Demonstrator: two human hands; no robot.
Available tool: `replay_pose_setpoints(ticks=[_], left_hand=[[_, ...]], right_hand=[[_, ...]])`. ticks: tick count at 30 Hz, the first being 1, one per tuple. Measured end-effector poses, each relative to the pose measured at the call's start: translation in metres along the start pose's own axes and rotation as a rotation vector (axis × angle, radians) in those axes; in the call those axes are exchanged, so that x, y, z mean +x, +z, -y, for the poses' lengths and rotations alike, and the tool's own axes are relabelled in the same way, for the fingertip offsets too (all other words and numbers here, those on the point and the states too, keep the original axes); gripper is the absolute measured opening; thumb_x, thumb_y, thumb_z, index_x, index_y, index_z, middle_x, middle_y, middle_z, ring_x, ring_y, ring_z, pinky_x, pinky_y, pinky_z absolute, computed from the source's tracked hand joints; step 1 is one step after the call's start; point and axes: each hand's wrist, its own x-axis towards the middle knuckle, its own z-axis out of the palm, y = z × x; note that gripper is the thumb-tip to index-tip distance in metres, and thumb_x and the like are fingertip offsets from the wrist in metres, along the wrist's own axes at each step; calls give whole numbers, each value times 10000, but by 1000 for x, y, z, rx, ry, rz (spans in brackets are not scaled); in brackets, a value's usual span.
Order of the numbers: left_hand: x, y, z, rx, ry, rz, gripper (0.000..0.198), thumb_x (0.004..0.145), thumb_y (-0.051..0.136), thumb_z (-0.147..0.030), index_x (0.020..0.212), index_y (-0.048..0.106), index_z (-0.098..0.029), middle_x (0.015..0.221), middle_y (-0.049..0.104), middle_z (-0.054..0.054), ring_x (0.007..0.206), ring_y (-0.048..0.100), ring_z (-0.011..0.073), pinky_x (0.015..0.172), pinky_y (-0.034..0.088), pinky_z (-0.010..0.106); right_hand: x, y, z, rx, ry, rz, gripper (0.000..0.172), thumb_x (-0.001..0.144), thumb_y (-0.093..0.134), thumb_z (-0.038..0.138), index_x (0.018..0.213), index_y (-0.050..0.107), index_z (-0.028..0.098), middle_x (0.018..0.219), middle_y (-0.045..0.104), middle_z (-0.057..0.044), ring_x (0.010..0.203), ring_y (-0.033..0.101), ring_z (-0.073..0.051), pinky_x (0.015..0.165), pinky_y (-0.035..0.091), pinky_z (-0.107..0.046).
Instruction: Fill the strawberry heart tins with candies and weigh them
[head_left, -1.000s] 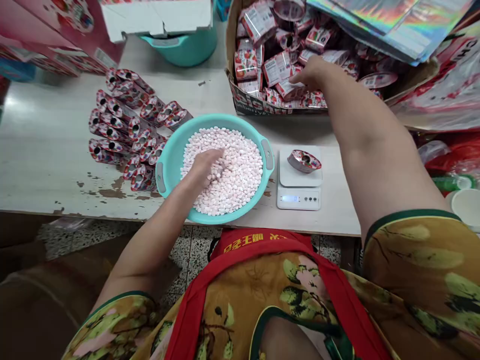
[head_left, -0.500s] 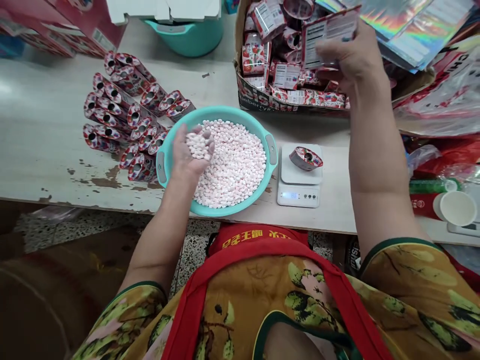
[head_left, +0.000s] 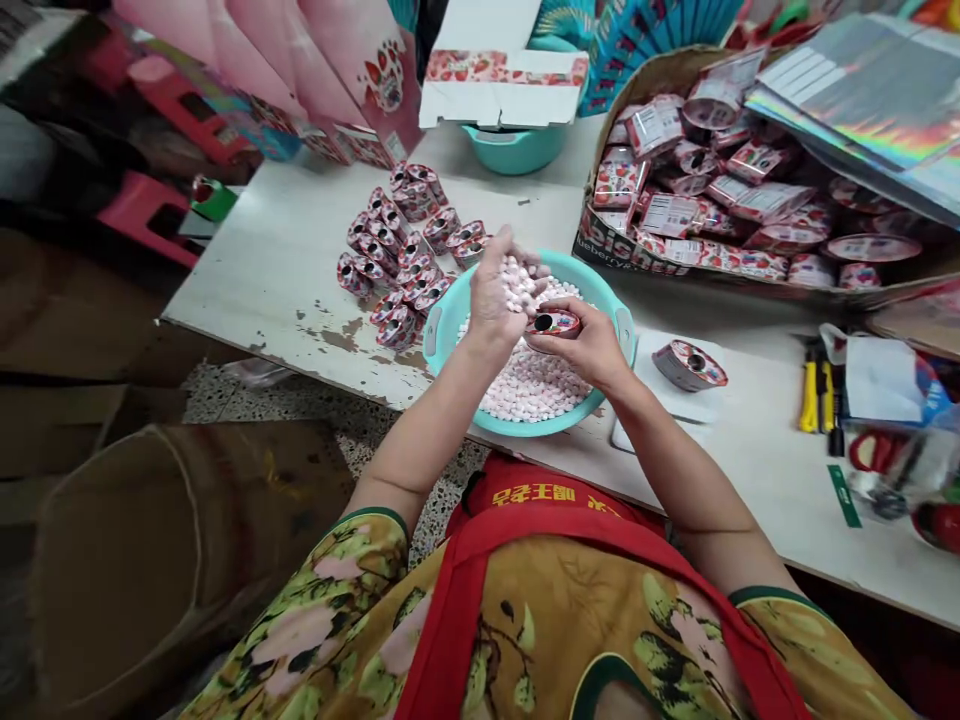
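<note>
My left hand (head_left: 489, 300) is cupped palm up over the turquoise basin (head_left: 514, 428), with a heap of small pale pink candies (head_left: 519, 284) in it. Beside it, my right hand (head_left: 596, 347) grips a small oval candy pack (head_left: 562, 322) with red strawberry print and a dark round hole in its top. The pack's hole end faces the candies in my left palm. More loose candies (head_left: 534, 388) fill the basin below. A similar pack (head_left: 688, 365) rests on the white scale (head_left: 679, 404), partly hidden by my right forearm.
Several upright packs (head_left: 405, 250) stand left of the basin. A cardboard box (head_left: 600, 245) of packs sits at the back right, silvery sheets (head_left: 870, 100) over it. Yellow cutters (head_left: 808, 395) lie on the right. Behind is another turquoise basin (head_left: 514, 152) under a white carton (head_left: 502, 100).
My right hand has come from the box to the basin with a pack. My left hand still cups candies. The view has swung, showing more of the table on both sides.
</note>
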Motion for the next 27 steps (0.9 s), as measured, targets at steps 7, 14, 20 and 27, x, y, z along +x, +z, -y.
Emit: replay_pose_setpoints(ticks=[7, 14, 20, 27], left_hand=[[-2, 0, 29, -28, 103, 3, 420, 904, 726, -540, 776, 507, -206, 685, 527, -27, 566, 564, 103, 558, 491, 243], [5, 4, 32, 101, 116, 9, 380, 890, 760, -498, 793, 535, -208, 686, 537, -36, 572, 574, 93, 580, 496, 234], [7, 6, 33, 114, 82, 21, 319, 919, 722, -522, 875, 618, -223, 640, 526, -49, 524, 540, 91, 558, 485, 235], [10, 11, 33, 111, 69, 6, 307, 938, 700, -470, 839, 562, -215, 630, 540, -52, 523, 535, 81, 532, 456, 214]], right_hand=[[3, 11, -9, -89, -11, -46, 457, 672, 802, 416, 1060, 691, 201, 1060, 761, -35, 950, 715, -224, 915, 568, -369], [6, 7, -6, -185, -8, -95, 412, 669, 775, 396, 1009, 669, 188, 1018, 758, -43, 930, 699, -227, 906, 536, -368], [7, 5, -3, -200, 24, -104, 416, 652, 768, 361, 1019, 667, 196, 1000, 757, -34, 917, 686, -230, 867, 520, -358], [7, 4, -2, -231, 31, -113, 357, 677, 757, 381, 972, 659, 207, 926, 740, -32, 845, 668, -228, 814, 522, -363]])
